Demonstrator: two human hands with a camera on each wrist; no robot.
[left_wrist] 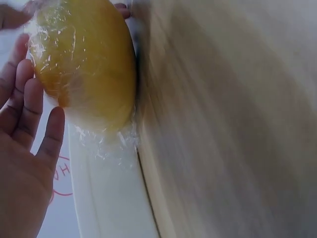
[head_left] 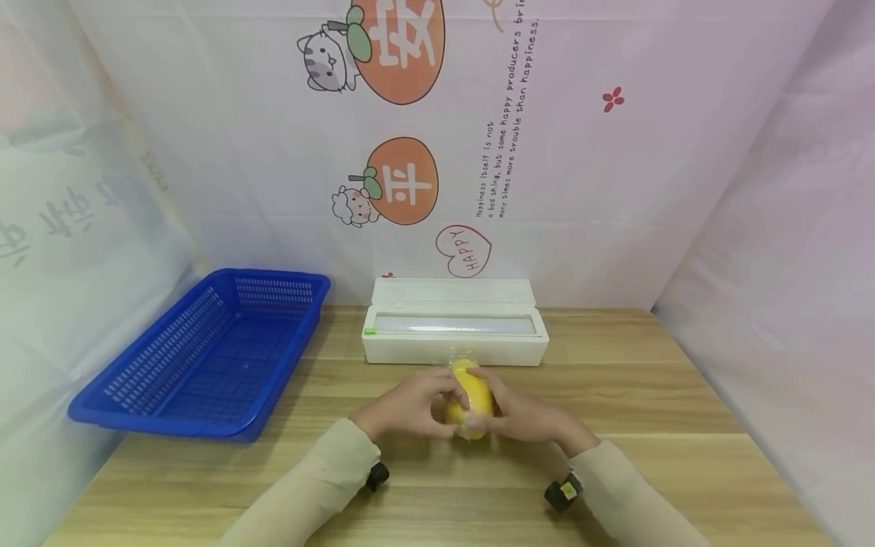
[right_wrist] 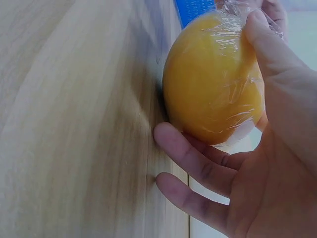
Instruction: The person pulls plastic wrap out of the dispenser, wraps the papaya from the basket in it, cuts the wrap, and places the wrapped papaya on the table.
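A yellow mango (head_left: 479, 395) in clear plastic film sits between both hands, low over the table just before the white box. Its film is crinkled, and a loose end (left_wrist: 111, 146) shows in the left wrist view. The left hand (head_left: 415, 403) holds the mango's left side; its bent fingers (left_wrist: 33, 99) touch the wrapped surface, and its thumb is at the near end. From the right, the right hand (head_left: 529, 414) grips the mango (right_wrist: 213, 79). Its thumb (right_wrist: 267, 39) presses the film, while two lower fingers (right_wrist: 190, 153) spread beneath and beside the fruit.
Behind the hands is a white cling-film box (head_left: 454, 349), lid (head_left: 454, 292) raised, with a film roll inside and a small green tab at its left. A blue plastic basket (head_left: 283, 384) stands at the left on the wooden table (head_left: 649, 425). Printed cloth surrounds the table.
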